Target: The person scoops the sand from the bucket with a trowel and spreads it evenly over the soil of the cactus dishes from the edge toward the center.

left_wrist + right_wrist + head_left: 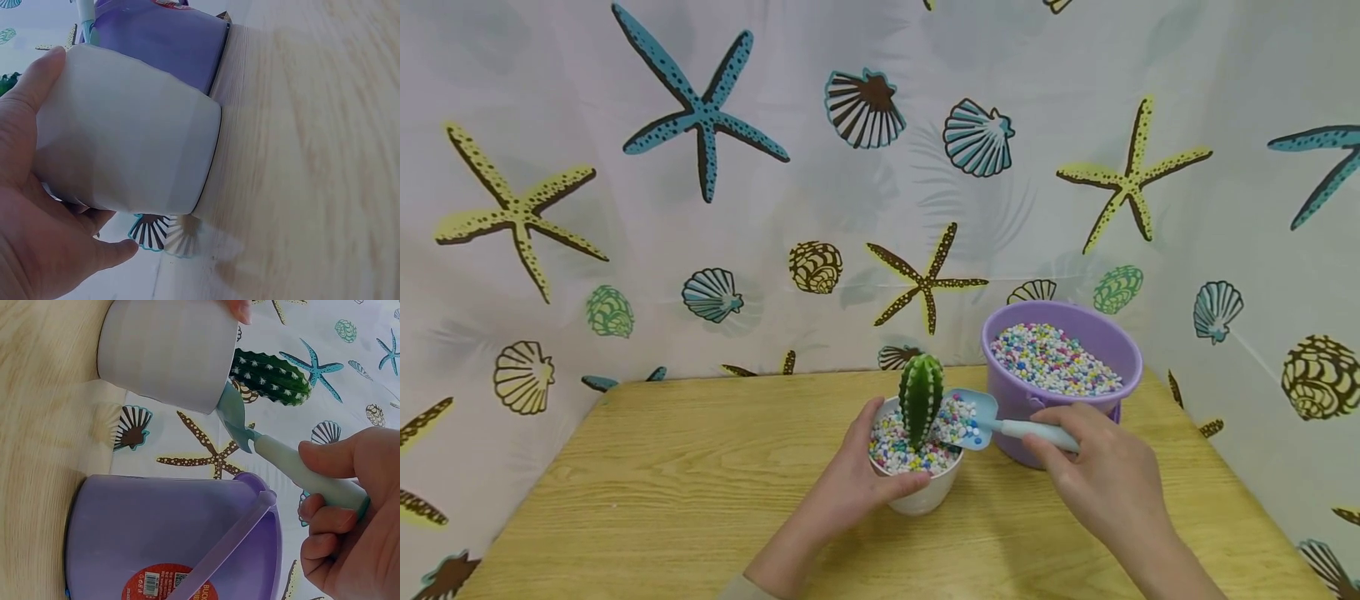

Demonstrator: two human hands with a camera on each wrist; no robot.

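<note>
A small green cactus stands upright in a white flower pot filled with multicoloured beads. My left hand holds the pot from its left side, thumb at the near rim and fingers around the far side. With my right hand I grip the pale handle of a light blue toy shovel. Its scoop bears some beads and meets the pot's right rim, beside the cactus. In the right wrist view the shovel tilts over that rim, fingers curled round its handle.
Behind and right of the pot stands a purple bucket with many similar beads inside; its handle hangs down along the side. Everything stands on a wooden table. A curtain printed with starfish and shells surrounds the back and sides.
</note>
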